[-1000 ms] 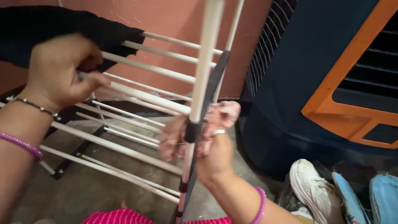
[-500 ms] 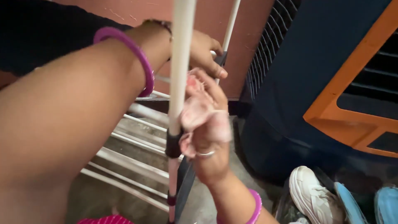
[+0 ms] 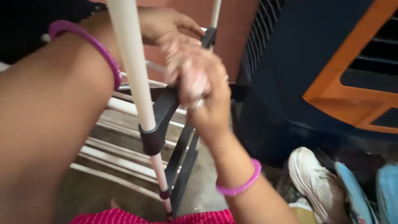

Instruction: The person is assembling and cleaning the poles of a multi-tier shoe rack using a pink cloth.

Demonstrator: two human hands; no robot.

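Head view looked down on a white folding drying rack (image 3: 124, 153) with 2 hands working at its dark plastic hinge bracket (image 3: 166, 112). The right hand (image 3: 199, 83) was wrapped tight around the upper part of that bracket, just right of the near white upright pole (image 3: 132, 74), a ring showing on 1 finger. The left hand (image 3: 166, 25) reached across from the left, fingers curled at the far top of the bracket, touching the right hand. Each wrist carried a pink bangle (image 3: 238, 186). Right of the rack stood a dark blue cooler with orange trim (image 3: 331, 74), and a white shoe (image 3: 311, 178) lay near it on the floor.
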